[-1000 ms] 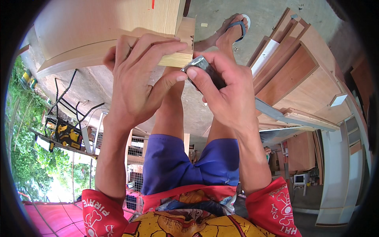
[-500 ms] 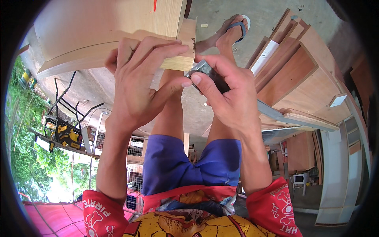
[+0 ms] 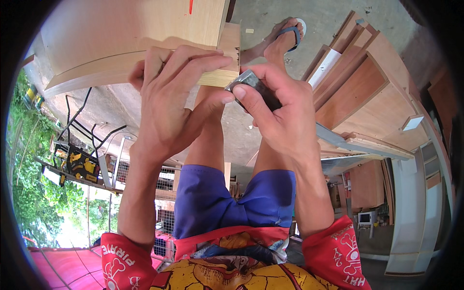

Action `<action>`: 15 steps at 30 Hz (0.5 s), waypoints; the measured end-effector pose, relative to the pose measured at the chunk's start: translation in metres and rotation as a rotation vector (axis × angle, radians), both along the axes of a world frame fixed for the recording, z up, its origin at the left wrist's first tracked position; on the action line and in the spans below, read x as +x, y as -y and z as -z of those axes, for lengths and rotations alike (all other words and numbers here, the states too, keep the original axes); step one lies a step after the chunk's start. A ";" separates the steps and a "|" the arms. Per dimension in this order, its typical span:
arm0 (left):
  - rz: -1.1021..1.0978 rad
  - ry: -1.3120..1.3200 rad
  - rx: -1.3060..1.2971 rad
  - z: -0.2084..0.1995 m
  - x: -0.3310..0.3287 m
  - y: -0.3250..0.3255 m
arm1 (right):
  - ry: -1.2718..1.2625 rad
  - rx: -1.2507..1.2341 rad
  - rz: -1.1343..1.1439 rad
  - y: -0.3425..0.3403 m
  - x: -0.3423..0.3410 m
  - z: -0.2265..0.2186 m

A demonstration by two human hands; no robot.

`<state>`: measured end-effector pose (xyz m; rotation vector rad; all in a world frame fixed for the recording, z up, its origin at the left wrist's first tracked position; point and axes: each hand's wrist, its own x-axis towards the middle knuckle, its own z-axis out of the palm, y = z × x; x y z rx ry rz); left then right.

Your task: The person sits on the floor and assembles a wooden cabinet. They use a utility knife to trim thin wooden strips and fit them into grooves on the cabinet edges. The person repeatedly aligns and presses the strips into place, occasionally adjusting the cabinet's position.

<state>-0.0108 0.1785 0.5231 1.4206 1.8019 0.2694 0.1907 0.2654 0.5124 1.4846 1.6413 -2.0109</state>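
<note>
A pale wood-faced panel with a banded edge lies across the upper left, and a squared end of it juts out between my hands. My left hand lies over the panel's edge, fingers stretched along the wood, thumb apart and pointing toward the right hand. In my right hand is a small dark grey block with a shiny bevelled end, pinched between thumb and fingers. The block's tip is close to the panel's corner; I cannot tell whether they touch. My left thumb's tip is beside the block.
Several wooden boards and panels lean in a stack at the right. At the left stands a black metal frame near a yellow-and-black power tool. My sandalled foot is on the concrete floor beyond the panel.
The dark block has turned slightly in my right hand, showing more of its top face. My left hand stays in nearly the same place on the panel.
</note>
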 end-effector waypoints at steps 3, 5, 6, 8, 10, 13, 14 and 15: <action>0.009 0.004 -0.009 -0.003 0.000 -0.004 | -0.013 0.004 0.036 0.005 0.004 -0.001; 0.008 0.007 -0.016 -0.003 0.001 -0.005 | -0.022 0.010 0.066 0.007 0.005 -0.001; 0.000 0.012 -0.018 -0.002 0.000 -0.004 | -0.025 0.014 0.082 0.008 0.005 -0.002; -0.001 0.012 -0.016 -0.003 0.000 -0.002 | -0.061 0.022 0.054 0.009 0.007 -0.001; 0.021 -0.001 -0.008 -0.003 -0.001 -0.005 | -0.076 0.021 0.058 0.009 0.007 0.000; 0.029 0.024 -0.005 -0.003 -0.002 -0.005 | -0.076 0.012 0.082 0.009 0.005 -0.002; 0.033 0.024 -0.006 -0.004 -0.002 -0.005 | -0.083 0.016 0.080 0.009 0.005 -0.001; 0.038 0.027 -0.006 -0.004 -0.003 -0.005 | -0.089 0.021 0.078 0.010 0.005 -0.001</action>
